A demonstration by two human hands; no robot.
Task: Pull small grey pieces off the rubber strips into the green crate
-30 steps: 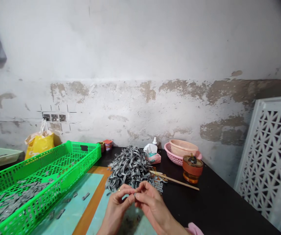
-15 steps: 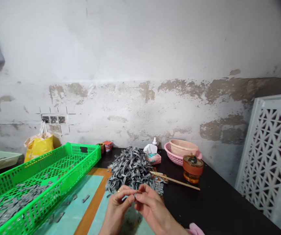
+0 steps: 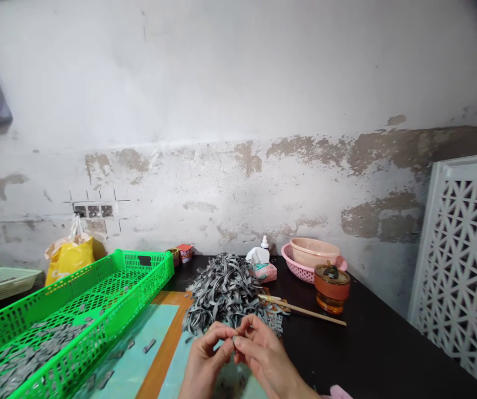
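My left hand (image 3: 208, 357) and my right hand (image 3: 263, 354) meet low in the middle of the view, thumbs and forefingers pinched together. Between their fingertips is a small grey piece (image 3: 234, 339), mostly covered by the fingers. Just beyond my hands rises a heap of grey strips (image 3: 225, 288). A green plastic crate (image 3: 138, 299) on the left holds many short grey pieces (image 3: 34, 352). Several similar pieces (image 3: 149, 346) lie on the light blue mat (image 3: 163, 321), between the crate and my left hand.
A wooden stick (image 3: 313, 313) lies right of the heap, near a glass jar (image 3: 332, 288) with an orange band. Behind stand pink and peach bowls (image 3: 313, 250), a tissue pack (image 3: 265, 271) and a white bottle (image 3: 265, 242). A yellow bag (image 3: 70, 260) sits behind the crate.
The whole view has shifted slightly, with table items appearing a little lower and further right. Both hands stay together, and their pinch looks much the same.
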